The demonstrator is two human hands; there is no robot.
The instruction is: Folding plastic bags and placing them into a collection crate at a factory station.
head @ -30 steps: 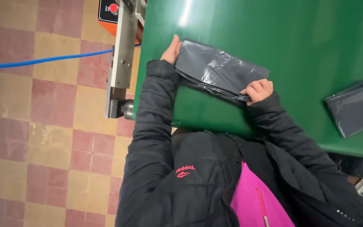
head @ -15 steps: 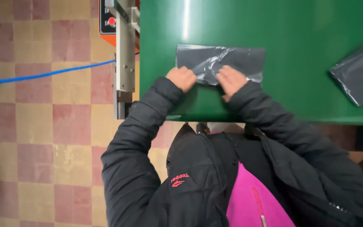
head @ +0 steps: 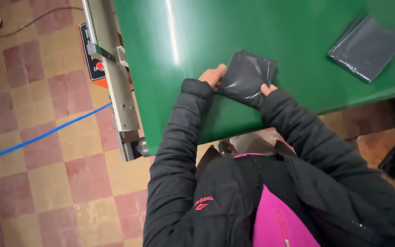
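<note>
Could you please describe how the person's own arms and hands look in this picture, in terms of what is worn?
Both arms are covered by long black padded jacket sleeves with soft creases, ending in snug cuffs at the wrists. The left hand and right hand are bare: no gloves, and no rings or watch can be seen. The jacket is open over a bright pink top, with a small red mark on its chest.

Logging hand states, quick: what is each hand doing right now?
Left hand: gripping the folded dark plastic bag.
Right hand: gripping the same bag's near edge.
</note>
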